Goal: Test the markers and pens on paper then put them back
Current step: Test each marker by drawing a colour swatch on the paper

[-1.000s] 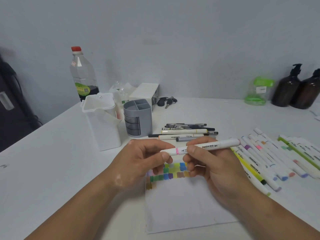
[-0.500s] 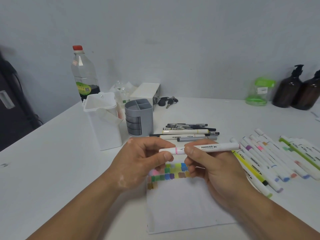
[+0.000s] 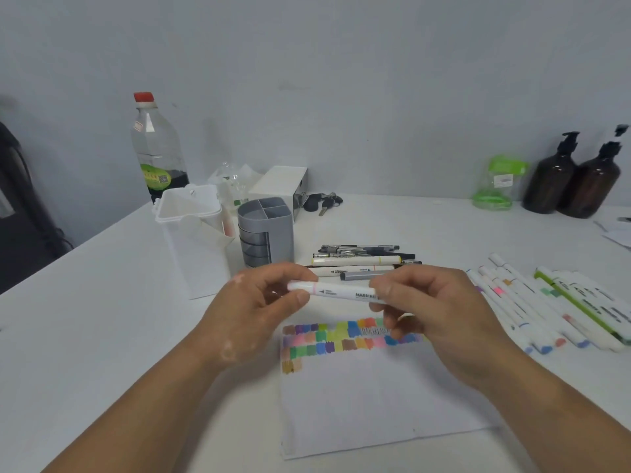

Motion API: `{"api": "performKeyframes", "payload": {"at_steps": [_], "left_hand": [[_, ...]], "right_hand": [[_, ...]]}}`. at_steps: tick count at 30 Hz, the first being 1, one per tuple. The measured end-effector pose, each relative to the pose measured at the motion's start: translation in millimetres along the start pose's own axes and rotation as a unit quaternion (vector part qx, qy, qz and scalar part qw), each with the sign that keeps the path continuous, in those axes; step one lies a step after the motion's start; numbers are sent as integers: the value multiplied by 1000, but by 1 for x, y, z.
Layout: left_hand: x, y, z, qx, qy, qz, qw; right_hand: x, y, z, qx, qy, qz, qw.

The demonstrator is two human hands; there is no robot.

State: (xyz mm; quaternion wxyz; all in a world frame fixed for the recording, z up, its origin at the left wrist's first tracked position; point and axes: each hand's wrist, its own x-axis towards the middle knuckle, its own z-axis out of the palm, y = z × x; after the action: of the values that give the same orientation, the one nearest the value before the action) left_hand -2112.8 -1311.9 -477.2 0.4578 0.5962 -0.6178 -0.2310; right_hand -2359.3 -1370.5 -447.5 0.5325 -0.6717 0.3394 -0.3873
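While left hand (image 3: 252, 314), right hand (image 3: 440, 312) pinch marker (image 3: 341, 291), paper (image 3: 368, 397) seems untouched.

My left grip (image 3: 252, 312) and right grip (image 3: 440, 319) are bare hands; both forearms (image 3: 143, 404) show uncovered to the frame's edge.

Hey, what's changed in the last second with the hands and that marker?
The right hand has slid along the marker toward its right end, now covering it; the marker has dropped from slanting up to the right to nearly level. The left hand still pinches the pink-banded cap end. Paper, loose markers and gray holder stayed put.
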Motion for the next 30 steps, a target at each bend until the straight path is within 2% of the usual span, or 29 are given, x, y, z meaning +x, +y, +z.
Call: {"api": "performKeyframes", "payload": {"at_steps": [1,3,6,9,14,16,20,24,26,30], "left_hand": [[-1,-1,0,29,-2,3,1000],[-2,0,4,76,-22,11,997],[-4,2,10,94,-55,26,994],[-5,4,13,73,-51,33,996],[-5,5,19,78,-57,40,995],[-4,6,20,83,-50,47,994],[-6,9,20,164,-125,35,978],[-8,13,26,238,-210,37,948],[-7,15,27,269,-228,37,935],[-6,14,15,271,-242,4,932]], "right_hand": [[-1,0,-2,-75,-16,-5,997],[-3,2,-1,-250,-51,-15,967],[-7,6,10,-352,-64,-33,933],[-8,10,19,-372,-35,-35,927],[-7,11,22,-393,-44,-20,918],[-2,11,14,-423,-16,-1,906],[12,15,-17,-491,79,76,864],[16,21,-32,-520,108,123,839],[17,23,-32,-529,113,137,830],[16,26,-36,-543,124,145,818]]}}
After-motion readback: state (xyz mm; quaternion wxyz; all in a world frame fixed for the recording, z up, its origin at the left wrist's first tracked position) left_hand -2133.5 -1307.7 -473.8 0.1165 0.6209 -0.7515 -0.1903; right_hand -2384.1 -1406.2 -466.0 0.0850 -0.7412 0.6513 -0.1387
